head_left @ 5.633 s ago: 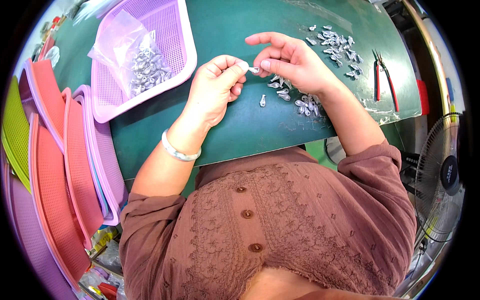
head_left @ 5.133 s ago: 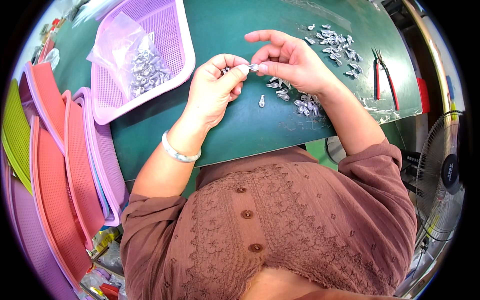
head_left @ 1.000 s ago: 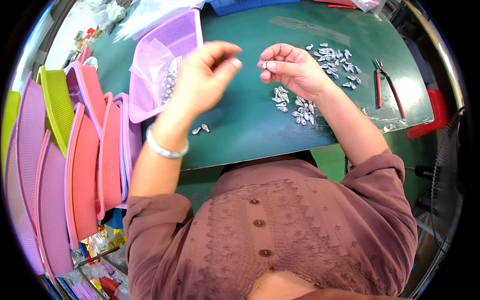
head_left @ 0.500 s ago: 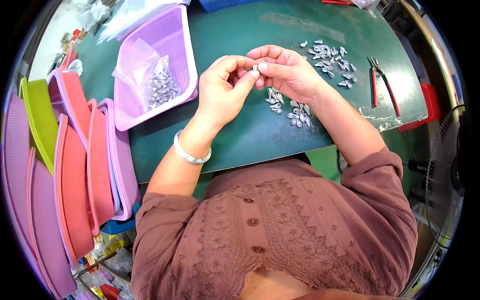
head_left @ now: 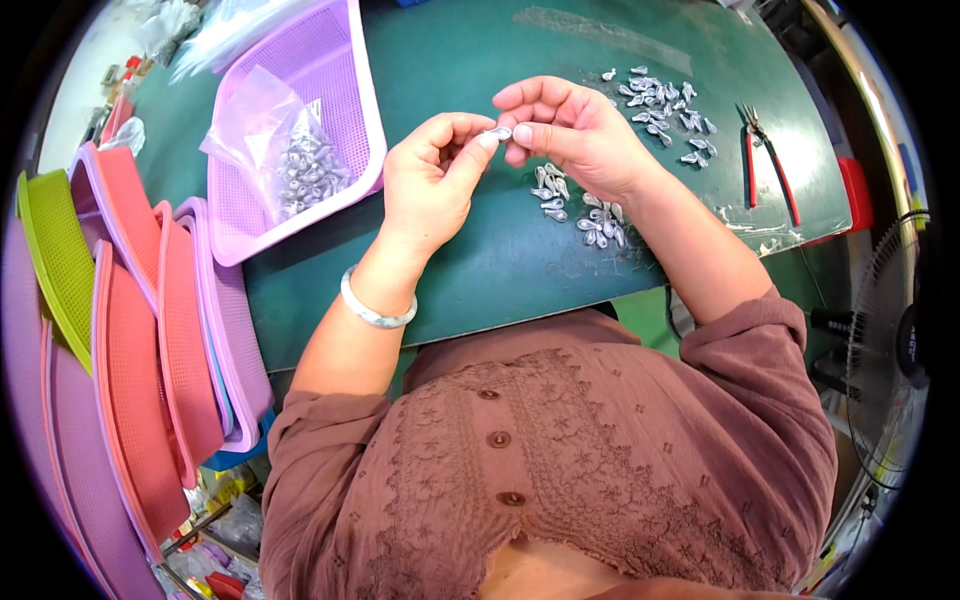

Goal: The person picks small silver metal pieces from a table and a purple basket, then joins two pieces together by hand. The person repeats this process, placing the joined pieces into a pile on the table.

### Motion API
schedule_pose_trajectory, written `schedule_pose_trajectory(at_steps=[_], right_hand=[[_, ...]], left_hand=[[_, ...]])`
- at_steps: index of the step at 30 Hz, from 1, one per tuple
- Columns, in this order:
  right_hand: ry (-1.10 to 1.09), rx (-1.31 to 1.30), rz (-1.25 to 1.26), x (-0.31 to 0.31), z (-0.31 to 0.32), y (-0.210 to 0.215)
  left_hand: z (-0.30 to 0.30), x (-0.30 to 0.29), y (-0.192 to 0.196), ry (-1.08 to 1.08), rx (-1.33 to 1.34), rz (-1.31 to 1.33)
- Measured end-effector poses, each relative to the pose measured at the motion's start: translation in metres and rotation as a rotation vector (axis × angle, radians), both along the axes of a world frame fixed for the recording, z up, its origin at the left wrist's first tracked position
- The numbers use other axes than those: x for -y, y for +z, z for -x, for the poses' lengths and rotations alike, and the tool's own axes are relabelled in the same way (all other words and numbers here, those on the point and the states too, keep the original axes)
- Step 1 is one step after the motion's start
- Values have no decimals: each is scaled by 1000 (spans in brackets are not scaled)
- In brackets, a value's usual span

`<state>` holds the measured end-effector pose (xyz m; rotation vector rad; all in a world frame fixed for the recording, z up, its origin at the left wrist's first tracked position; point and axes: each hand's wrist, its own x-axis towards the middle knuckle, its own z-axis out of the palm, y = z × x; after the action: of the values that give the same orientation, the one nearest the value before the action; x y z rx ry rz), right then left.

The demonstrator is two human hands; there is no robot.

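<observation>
Between my hands, above the green table (head_left: pixel 480 285), is a small silver teardrop-shaped metal piece (head_left: pixel 501 132). The thumb and forefinger of my left hand (head_left: pixel 435 180) pinch it. My right hand (head_left: pixel 590 140) has its thumb and forefinger at the piece's other end, the remaining fingers curled loosely. Two small groups of similar metal pieces (head_left: pixel 602 226) lie under and beside my right hand. A larger scattered group of metal pieces (head_left: pixel 655 98) lies farther off to the right.
At left stands a purple mesh basket (head_left: pixel 375 130) holding a clear plastic bag (head_left: pixel 255 125) of metal pieces. Nested coloured baskets (head_left: pixel 140 380) crowd the left edge. Red-handled pliers (head_left: pixel 770 170) lie at right, near a fan (head_left: pixel 880 340). Clear tape (head_left: pixel 600 38) sticks to the table's far part.
My fingers have drawn slightly apart, and the metal piece now shows its flat, longer side. The whole view has shifted slightly. The piles look the same.
</observation>
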<state>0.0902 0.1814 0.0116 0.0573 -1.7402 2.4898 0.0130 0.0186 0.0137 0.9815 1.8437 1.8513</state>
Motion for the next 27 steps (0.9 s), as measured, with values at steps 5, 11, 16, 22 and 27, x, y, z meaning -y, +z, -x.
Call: schedule_pose_trajectory(at_steps=[5, 11, 16, 22, 27], right_hand=[[5, -14, -25, 0, -1, 1], [-26, -49, -80, 3, -2, 3], [-111, -141, -315, 9, -3, 2], [-161, -230, -471, 9, -5, 2], [-229, -299, -469, 12, -4, 1]], left_hand=[[-2, 2, -2, -17, 67, -32], [-6, -1, -4, -17, 254, -124], [-6, -1, -4, -62, 363, -210], [-6, -1, -5, -90, 375, -222], [-4, -2, -8, -123, 417, -228]])
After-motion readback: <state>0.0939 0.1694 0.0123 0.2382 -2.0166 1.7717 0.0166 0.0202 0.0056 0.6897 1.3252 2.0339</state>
